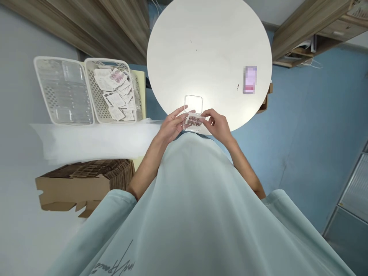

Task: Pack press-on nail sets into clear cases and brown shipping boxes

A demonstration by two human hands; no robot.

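A small packet (194,120) with several dark reddish pieces is held between my two hands, over the lower half of a clear hinged plastic box (193,96). The box lies opened at the near edge of the round white table, its lid pointing away from me. My left hand (172,125) grips the packet's left side, thumb in front and fingers partly behind, with some fingers stretched out beside the box. At the right end, my right hand (216,123) pinches the packet between thumb and forefinger, its other fingers curled.
The round white table (207,46) carries a blurred pink-purple object (250,79) at right. On the left stand a basket of clear boxes (65,92) and a basket (130,65) of printed packets. Nearer me are white translucent sheets (97,140) and stacked folded cardboard (74,188).
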